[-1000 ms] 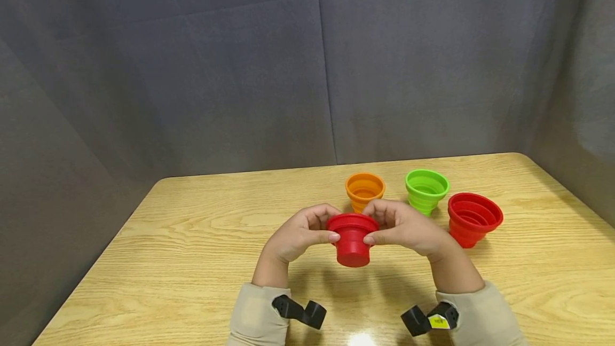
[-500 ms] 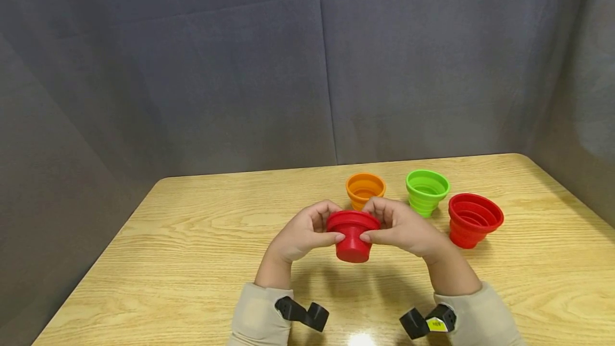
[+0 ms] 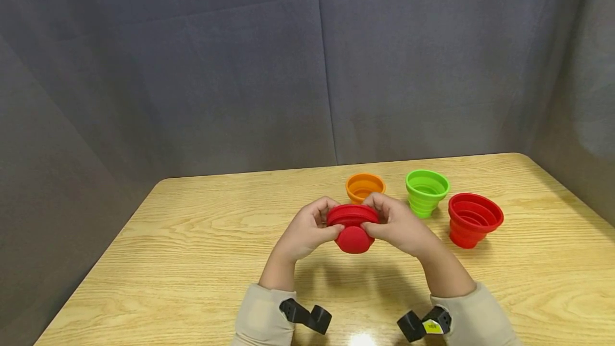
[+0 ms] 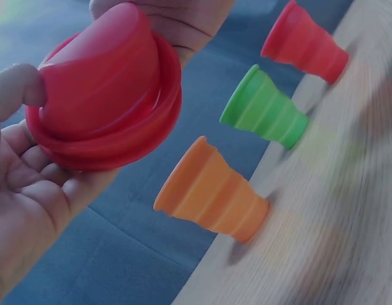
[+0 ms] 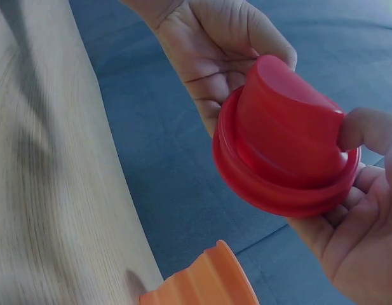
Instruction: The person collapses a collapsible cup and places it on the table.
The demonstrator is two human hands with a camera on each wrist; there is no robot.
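Both hands hold a red collapsible cup (image 3: 353,217) above the table, its base tipped toward me. My left hand (image 3: 305,231) pinches its left side, with the thumb on the lower wall and fingers behind the rim. Opposite it, my right hand (image 3: 403,228) grips the right side the same way. Wrist views show the cup's wall (image 4: 100,82) partly folded into the wide rim, and its base squeezed and slanted between the thumbs. The inside of this cup is hidden.
An orange cup (image 3: 363,183) stands just behind the hands, partly covered by them. To its right are a green cup (image 3: 426,196) and a second red cup (image 3: 471,223), all unfolded and upright on the wooden table (image 3: 192,250). A grey curtain (image 3: 240,79) hangs behind.
The held cup has grown shorter as its wall folded toward the rim. Its base has tipped up toward me. Both hands have risen slightly; the standing cups have not moved.
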